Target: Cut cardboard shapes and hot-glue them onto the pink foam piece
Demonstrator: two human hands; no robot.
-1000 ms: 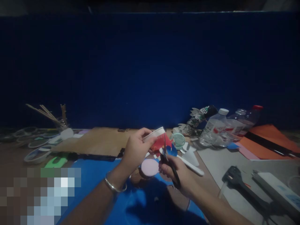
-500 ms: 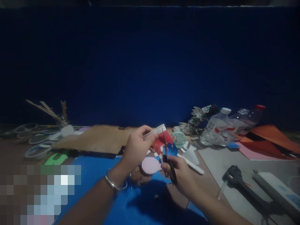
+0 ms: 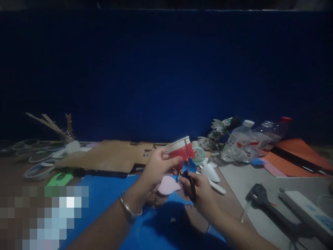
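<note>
My left hand (image 3: 158, 167), with a silver bangle at the wrist, is closed on a red and white paper cup piece (image 3: 179, 150) with a rolled rim. In my right hand (image 3: 200, 189) is a pair of black-handled scissors (image 3: 191, 187), pointing up at the cup piece. Their blades meet its right part, by a ragged edge; how far apart they stand is hard to make out. Below my left hand is a pale pink oval piece (image 3: 168, 185). A round blue piece (image 3: 190, 166) and a mint-green fan-like disc (image 3: 199, 155) show behind the scissors.
A brown cardboard sheet (image 3: 109, 156) lies behind a blue mat (image 3: 104, 189). Several plastic bottles (image 3: 240, 142) stand at the back right, near orange sheets (image 3: 291, 152). A black glue gun (image 3: 270, 205) rests at the right. Wooden sticks (image 3: 49, 125) lean at the far left.
My left hand has turned and shifted the cup piece slightly right, showing more of its white and red side. The scissors have moved a little right with my right hand.
</note>
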